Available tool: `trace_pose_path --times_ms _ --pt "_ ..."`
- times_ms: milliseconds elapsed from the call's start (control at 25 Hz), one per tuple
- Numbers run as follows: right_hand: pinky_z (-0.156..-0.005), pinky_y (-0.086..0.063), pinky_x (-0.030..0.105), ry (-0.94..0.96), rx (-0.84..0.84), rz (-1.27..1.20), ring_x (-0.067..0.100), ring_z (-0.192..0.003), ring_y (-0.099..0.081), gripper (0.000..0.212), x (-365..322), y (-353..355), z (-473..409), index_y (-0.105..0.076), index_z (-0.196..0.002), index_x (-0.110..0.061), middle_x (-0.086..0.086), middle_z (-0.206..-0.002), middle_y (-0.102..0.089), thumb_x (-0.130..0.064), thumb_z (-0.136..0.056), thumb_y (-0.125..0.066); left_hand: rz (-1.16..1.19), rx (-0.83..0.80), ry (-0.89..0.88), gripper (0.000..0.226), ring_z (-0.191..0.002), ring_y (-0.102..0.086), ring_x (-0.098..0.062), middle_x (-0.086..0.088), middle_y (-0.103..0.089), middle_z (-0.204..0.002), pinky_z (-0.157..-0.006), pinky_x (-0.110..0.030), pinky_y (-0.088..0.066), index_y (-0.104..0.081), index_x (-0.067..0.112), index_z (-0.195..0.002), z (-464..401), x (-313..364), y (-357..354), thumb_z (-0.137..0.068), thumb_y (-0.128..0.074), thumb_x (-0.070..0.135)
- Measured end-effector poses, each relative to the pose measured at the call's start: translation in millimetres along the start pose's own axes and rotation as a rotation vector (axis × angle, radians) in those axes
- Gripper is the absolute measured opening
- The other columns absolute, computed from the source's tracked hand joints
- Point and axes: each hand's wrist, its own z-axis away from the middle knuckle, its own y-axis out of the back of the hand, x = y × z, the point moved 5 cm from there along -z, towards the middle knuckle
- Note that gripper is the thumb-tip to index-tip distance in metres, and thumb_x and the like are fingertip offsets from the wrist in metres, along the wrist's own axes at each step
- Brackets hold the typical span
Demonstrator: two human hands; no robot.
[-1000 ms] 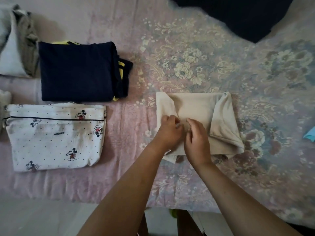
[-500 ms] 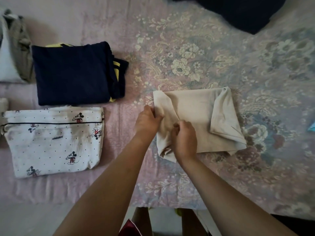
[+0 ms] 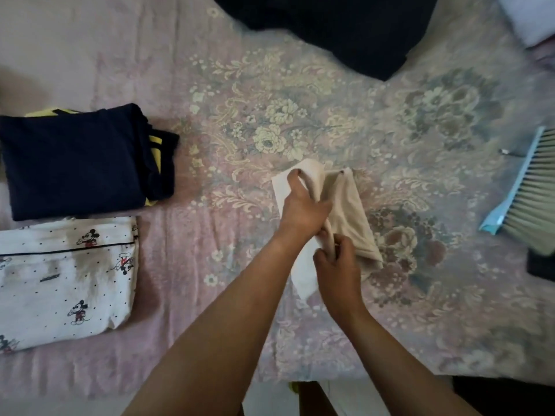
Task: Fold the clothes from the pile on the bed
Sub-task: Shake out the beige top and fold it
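A beige garment (image 3: 351, 211) lies partly folded in the middle of the floral bedspread (image 3: 300, 100). My left hand (image 3: 300, 211) grips its left half and has lifted that half up over the rest. My right hand (image 3: 336, 265) pinches the near edge of the same garment, just below the left hand. On the left sit a folded navy garment with yellow stripes (image 3: 78, 160) and a folded white cartoon-mouse print garment (image 3: 63, 280). A dark unfolded garment (image 3: 345, 28) lies at the far edge of the bed.
A light blue hand brush with pale bristles (image 3: 528, 193) lies at the right edge, next to a dark object (image 3: 540, 265). Something white (image 3: 528, 19) shows at the top right corner. The bed's near edge runs along the bottom, with floor below.
The garment lay flat as a wide rectangle; now its left half is lifted and turned rightward, making it narrower. Both hands moved with it. The view shifted, revealing the brush.
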Motion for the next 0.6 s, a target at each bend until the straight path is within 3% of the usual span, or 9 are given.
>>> trace_pose_path --times_ms 120,200,280,360,480,600 --pt "-0.046 -0.034 0.018 -0.019 0.092 0.027 0.007 -0.054 -0.044 0.011 8 44 -30 -0.049 -0.094 -0.011 -0.002 -0.068 -0.05 -0.002 -0.088 -0.048 -0.083 -0.036 -0.061 0.073 -0.078 -0.064 -0.035 -0.019 -0.064 -0.097 -0.069 -0.04 -0.056 -0.007 0.019 -0.144 -13 23 -59 -0.09 -0.054 0.014" --pt "-0.051 -0.037 0.022 -0.015 0.142 0.079 0.017 -0.065 -0.05 0.01 16 63 -46 -0.047 -0.095 -0.01 0.0 -0.073 -0.053 -0.003 -0.089 -0.047 -0.05 -0.098 -0.08 0.067 -0.074 -0.061 -0.031 -0.014 -0.062 -0.089 -0.071 -0.039 -0.053 -0.009 0.016 -0.146 -16 25 -84 -0.093 -0.05 0.013" --pt "-0.054 -0.036 0.03 -0.013 0.193 0.164 0.022 -0.07 -0.052 0.011 28 75 -58 -0.047 -0.099 -0.01 0.0 -0.077 -0.056 -0.006 -0.089 -0.046 -0.007 -0.128 -0.16 0.056 -0.069 -0.055 -0.019 -0.004 -0.057 -0.08 -0.07 -0.034 -0.048 -0.02 0.013 -0.145 -15 20 -91 -0.095 -0.044 0.008" --pt "-0.061 -0.038 0.033 0.017 0.253 0.29 0.025 -0.076 -0.054 0.015 37 81 -64 -0.05 -0.105 -0.009 0.004 -0.085 -0.059 -0.011 -0.091 -0.048 -0.097 -0.012 -0.376 0.045 -0.079 -0.055 -0.013 -0.002 -0.057 -0.09 -0.077 -0.029 -0.045 -0.035 0.008 -0.14 -10 11 -75 -0.095 -0.041 0.008" --pt "-0.076 -0.043 0.041 0.071 0.322 0.548 0.036 -0.092 -0.056 0.019 45 84 -75 -0.058 -0.1 -0.004 0.019 -0.101 -0.06 -0.02 -0.092 -0.052 -0.64 0.243 -0.861 0.047 -0.117 -0.054 -0.028 -0.013 -0.058 -0.127 -0.099 -0.043 -0.044 -0.051 0.006 -0.131 -8 -5 -54 -0.089 -0.036 0.018" --pt "-0.089 -0.04 0.044 0.009 0.218 0.656 0.04 -0.107 -0.05 0.032 60 82 -97 -0.063 -0.098 -0.001 0.025 -0.118 -0.052 -0.03 -0.093 -0.05 -1.143 0.074 -1.118 0.052 -0.135 -0.038 -0.03 -0.012 -0.042 -0.146 -0.112 -0.049 -0.024 -0.045 0.017 -0.139 -16 -22 -79 -0.091 -0.031 0.031"
